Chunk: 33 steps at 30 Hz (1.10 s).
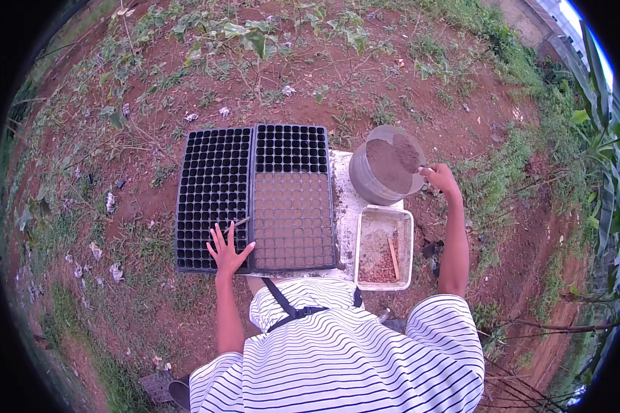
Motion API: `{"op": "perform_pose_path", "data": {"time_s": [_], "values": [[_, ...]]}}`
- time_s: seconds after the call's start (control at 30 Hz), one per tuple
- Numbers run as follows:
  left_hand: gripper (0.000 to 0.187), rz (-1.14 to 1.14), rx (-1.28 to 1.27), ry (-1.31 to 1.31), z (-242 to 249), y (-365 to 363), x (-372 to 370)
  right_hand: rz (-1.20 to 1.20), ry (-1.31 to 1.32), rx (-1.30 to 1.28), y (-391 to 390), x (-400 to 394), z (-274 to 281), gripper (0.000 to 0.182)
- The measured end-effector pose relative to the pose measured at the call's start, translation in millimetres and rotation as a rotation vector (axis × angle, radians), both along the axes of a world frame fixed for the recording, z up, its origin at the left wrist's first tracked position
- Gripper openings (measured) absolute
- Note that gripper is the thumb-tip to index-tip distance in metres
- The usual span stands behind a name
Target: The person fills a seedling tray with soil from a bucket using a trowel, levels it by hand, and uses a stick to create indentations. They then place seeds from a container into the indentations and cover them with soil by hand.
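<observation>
My left hand (229, 256) rests with fingers spread on the lower part of an unfilled black seedling tray (213, 179), its thumb reaching the neighbouring tray. A thin stick (240, 222) shows at its fingertips. The second seedling tray (293, 213) has brown soil levelled in its nearer cells, while the far rows are bare and dark. Over on the right, my right hand (439, 177) is closed around the handle of a scoop (406, 154) heaped with soil. The scoop is at the rim of a translucent bucket (366, 180) that holds more soil.
A white basket (359, 251) nearer me holds small reddish seeds and a flat wooden stick (393, 258). Trays, bucket and basket share a white tabletop (344, 199). Leafy plants (255, 41) grow in the reddish ground beyond; a wall (530, 27) stands far right.
</observation>
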<state>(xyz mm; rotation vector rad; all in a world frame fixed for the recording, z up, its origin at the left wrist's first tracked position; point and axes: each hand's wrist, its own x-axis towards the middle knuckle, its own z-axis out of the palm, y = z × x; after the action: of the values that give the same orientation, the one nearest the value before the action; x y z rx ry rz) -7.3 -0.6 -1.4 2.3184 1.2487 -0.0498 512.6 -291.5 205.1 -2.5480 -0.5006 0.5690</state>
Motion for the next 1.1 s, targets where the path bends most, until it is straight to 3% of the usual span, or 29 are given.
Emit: {"op": "perform_pose_path", "data": {"time_s": [0.57, 1.0, 1.1], "values": [[0.101, 0.001, -0.013, 0.001, -1, 1, -1, 0.102, -0.155, -0.049, 1, -7, 59, 0.037], [0.106, -0.005, -0.011, -0.011, -4, 2, -2, 0.033, -0.078, -0.067, 5, -24, 5, 0.037], [0.106, -0.006, -0.002, -0.007, -3, 1, -2, 0.058, -0.081, -0.074, 11, -39, 14, 0.039]]}}
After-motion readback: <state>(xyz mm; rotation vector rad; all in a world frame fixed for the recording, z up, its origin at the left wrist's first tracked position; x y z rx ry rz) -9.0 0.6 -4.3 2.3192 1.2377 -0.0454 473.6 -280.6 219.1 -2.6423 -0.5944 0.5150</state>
